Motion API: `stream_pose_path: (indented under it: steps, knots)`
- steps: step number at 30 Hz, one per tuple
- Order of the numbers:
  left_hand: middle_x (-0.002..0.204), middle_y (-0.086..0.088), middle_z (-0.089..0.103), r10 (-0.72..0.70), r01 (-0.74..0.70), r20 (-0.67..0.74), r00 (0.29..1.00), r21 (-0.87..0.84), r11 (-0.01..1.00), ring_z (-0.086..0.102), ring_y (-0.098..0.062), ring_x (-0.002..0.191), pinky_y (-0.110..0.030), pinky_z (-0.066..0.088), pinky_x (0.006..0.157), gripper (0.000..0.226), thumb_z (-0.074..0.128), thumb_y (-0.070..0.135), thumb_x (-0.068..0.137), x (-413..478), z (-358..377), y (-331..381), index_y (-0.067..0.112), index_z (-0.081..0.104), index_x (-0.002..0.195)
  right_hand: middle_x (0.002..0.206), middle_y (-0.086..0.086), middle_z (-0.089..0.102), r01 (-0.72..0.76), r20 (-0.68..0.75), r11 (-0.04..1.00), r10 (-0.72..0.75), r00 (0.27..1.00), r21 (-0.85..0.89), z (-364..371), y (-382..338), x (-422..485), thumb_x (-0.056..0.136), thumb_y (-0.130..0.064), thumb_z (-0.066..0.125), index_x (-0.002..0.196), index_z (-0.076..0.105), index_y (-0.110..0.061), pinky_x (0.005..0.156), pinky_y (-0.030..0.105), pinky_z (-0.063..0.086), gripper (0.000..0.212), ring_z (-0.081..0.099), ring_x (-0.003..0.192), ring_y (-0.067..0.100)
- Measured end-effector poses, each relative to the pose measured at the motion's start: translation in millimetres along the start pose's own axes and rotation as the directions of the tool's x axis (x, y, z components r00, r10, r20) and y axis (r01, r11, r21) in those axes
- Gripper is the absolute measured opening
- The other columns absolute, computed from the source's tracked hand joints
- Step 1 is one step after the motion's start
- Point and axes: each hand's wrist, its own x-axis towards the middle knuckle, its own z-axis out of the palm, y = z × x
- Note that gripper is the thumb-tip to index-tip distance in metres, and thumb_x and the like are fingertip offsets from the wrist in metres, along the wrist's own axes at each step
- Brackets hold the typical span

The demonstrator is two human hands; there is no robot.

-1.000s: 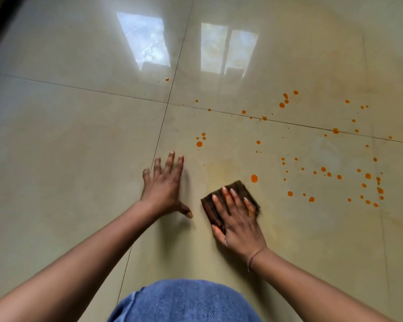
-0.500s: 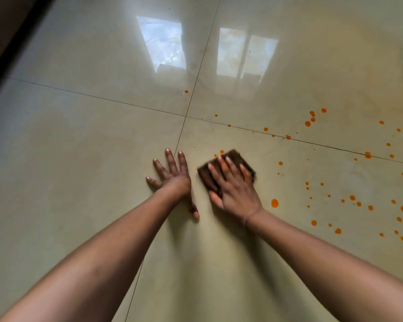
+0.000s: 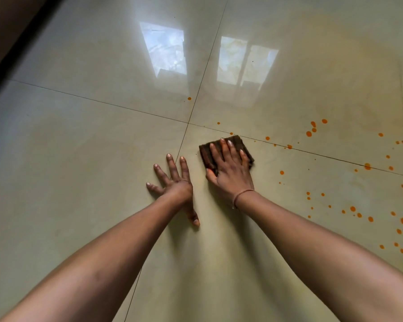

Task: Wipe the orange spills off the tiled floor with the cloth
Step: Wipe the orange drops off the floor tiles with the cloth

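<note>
The dark brown cloth point(image 3: 239, 141) is pressed flat to the tiled floor point(image 3: 79, 147) just right of centre by the right hand point(image 3: 230, 169), its grip open with fingers laid straight. The left hand point(image 3: 175, 184) is spread open on the tile beside it as a brace. Firm, even pressure is best applied while the cloth is swept toward the orange spills point(image 3: 308, 134) scattered at right. No container is seen.

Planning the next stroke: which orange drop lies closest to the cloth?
The small drop on the grout line, just beyond the far edge of the cloth; every other drop sits clearly farther off.
</note>
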Motion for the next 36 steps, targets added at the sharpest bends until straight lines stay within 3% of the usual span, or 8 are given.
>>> stream_pose_path:
  steps: [8,14,19,21,24,29,33,36]
  knots:
    - [0.13,-0.015,-0.061,0.02,-0.02,-0.03,0.999,-0.007,1.0,-0.042,-0.051,0.127,-0.078,-0.002,0.1,0.172,0.097,0.034,0.04,-7.3,0.3,-0.9,0.021,-0.045,0.135,0.157,0.01,0.025,0.137,-0.057,0.99,-0.138,0.989,-0.014,26.3,25.3,-110.4,0.082,-0.053,0.037,0.151,0.027,-0.023,0.113,0.046,0.015,0.075,0.023,0.144,0.027]
    - [0.138,-0.01,-0.055,0.082,-0.083,-0.084,0.993,-0.006,0.997,-0.037,-0.048,0.132,-0.074,0.0,0.104,0.169,0.096,0.04,0.04,-8.0,3.2,-9.5,0.025,-0.04,0.14,0.162,0.004,0.004,-0.127,-0.065,0.991,0.129,0.989,0.034,16.9,22.1,-72.0,0.085,-0.056,0.02,0.154,0.007,-0.029,0.115,0.042,-0.004,0.075,-0.001,0.148,0.02]
    - [0.152,-0.004,-0.039,0.419,-0.32,-0.274,0.865,0.341,0.884,-0.02,-0.042,0.143,-0.067,0.019,0.108,0.156,0.094,0.032,0.048,-29.8,20.5,1.0,0.028,-0.025,0.149,0.157,0.008,0.026,-0.032,-0.072,0.999,0.034,0.997,0.028,32.6,47.2,-154.0,0.082,-0.053,0.038,0.15,0.03,-0.025,0.113,0.044,0.012,0.074,0.023,0.144,0.024]
    - [0.155,-0.002,-0.034,0.501,-0.37,-0.231,0.834,0.44,0.818,-0.019,-0.042,0.144,-0.067,0.019,0.108,0.141,0.089,0.019,0.061,-30.4,22.4,12.7,0.028,-0.02,0.15,0.159,0.008,0.019,-0.171,-0.083,0.984,0.174,0.981,0.038,23.2,63.7,-123.4,0.081,-0.057,0.029,0.151,0.024,-0.025,0.114,0.043,0.005,0.077,0.016,0.146,0.025]
    - [0.155,-0.005,-0.034,0.445,-0.339,-0.148,0.883,0.453,0.824,-0.022,-0.044,0.142,-0.071,0.011,0.109,0.139,0.088,0.016,0.064,-21.5,13.6,23.5,0.025,-0.02,0.15,0.161,0.006,0.006,-0.331,-0.073,0.94,0.337,0.939,0.079,16.1,73.1,-100.8,0.08,-0.059,0.015,0.153,0.011,-0.026,0.116,0.044,-0.004,0.08,0.002,0.148,0.023]
    - [0.152,-0.005,-0.039,0.386,-0.332,-0.051,0.921,0.418,0.846,-0.023,-0.045,0.141,-0.07,0.012,0.109,0.153,0.094,0.015,0.053,-22.3,4.8,34.1,0.026,-0.026,0.149,0.159,0.01,0.02,-0.244,-0.094,0.965,0.252,0.963,0.092,34.0,64.8,-171.0,0.085,-0.053,0.033,0.152,0.021,-0.024,0.114,0.044,0.004,0.074,0.012,0.145,0.024]
    - [0.153,-0.005,-0.037,0.408,-0.349,-0.071,0.91,0.396,0.849,-0.023,-0.044,0.141,-0.069,0.011,0.111,0.125,0.076,0.005,0.076,-20.5,4.9,34.6,0.027,-0.023,0.149,0.162,0.005,0.002,-0.342,-0.074,0.936,0.349,0.934,0.087,7.1,89.8,-89.7,0.088,-0.056,0.023,0.153,0.005,-0.027,0.117,0.043,-0.006,0.074,-0.003,0.148,0.022]
    - [0.154,-0.003,-0.036,0.425,-0.362,-0.079,0.902,0.401,0.842,-0.021,-0.043,0.142,-0.068,0.013,0.111,0.13,0.079,0.006,0.072,-15.2,5.4,31.3,0.029,-0.022,0.15,0.161,0.007,0.006,-0.375,-0.097,0.922,0.384,0.918,0.102,5.8,94.5,-68.0,0.086,-0.055,0.023,0.153,0.01,-0.026,0.117,0.046,-0.001,0.075,0.002,0.148,0.024]
